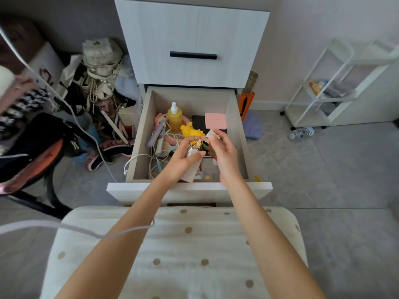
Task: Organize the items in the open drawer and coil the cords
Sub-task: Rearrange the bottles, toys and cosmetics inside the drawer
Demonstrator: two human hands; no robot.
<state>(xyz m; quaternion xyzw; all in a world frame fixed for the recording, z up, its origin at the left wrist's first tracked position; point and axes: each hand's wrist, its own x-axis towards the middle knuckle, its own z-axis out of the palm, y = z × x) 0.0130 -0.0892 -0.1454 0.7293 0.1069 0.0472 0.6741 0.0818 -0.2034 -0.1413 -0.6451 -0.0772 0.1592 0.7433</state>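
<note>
Past the dotted cushion (172, 244), my left grip (183, 160) curls round a gold trinket (195, 146) over the drawer (138, 134). My right grip (224, 152) pinches a white piece (210, 134) beside it. Tangled cords (152, 167) lie just left, nearest my left grip.

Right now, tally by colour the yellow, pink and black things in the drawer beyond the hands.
Yellow: 2, spray bottle and toy
Pink: 2, square card and curved piece behind the bottle
Black: 1, flat case
Total: 5
</note>
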